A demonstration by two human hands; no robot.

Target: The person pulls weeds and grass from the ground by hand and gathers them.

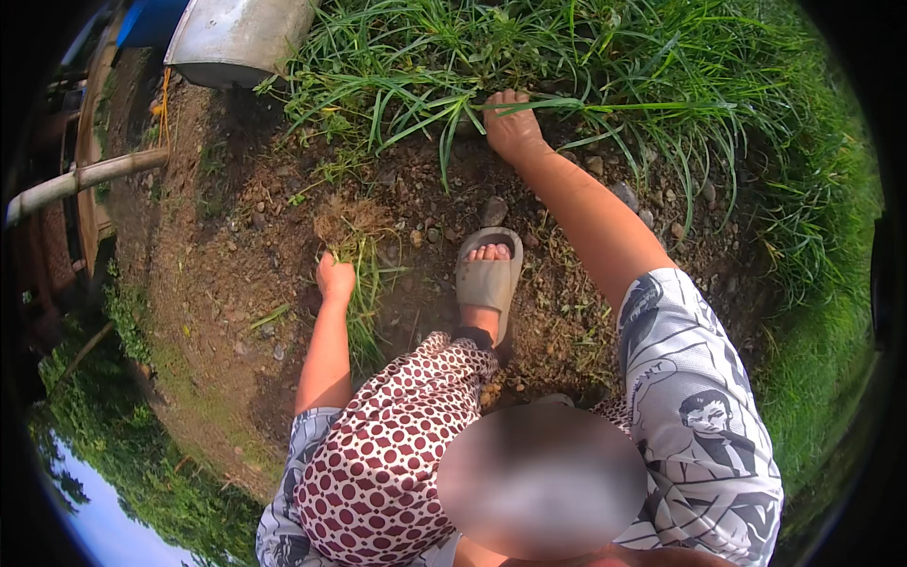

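Note:
My left hand (335, 278) is closed around a bunch of uprooted grass (365, 294). Its brown, fibrous roots (347, 218) point away from me, and the green blades trail back beside my knee. Reaching forward, my right hand (514, 127) grips at the base of the standing grass (567, 49). Its fingers curl in among the stems, so their tips are partly hidden. Long blades cross over the knuckles. Bare, stony soil (425, 191) lies between both hands.
A pale metal container (237, 39) lies at the upper left, near a bamboo pole (92, 176) with an orange cord. My sandalled foot (489, 273) stands on the soil, near a stone (494, 211). More grass (815, 411) grows along the right side.

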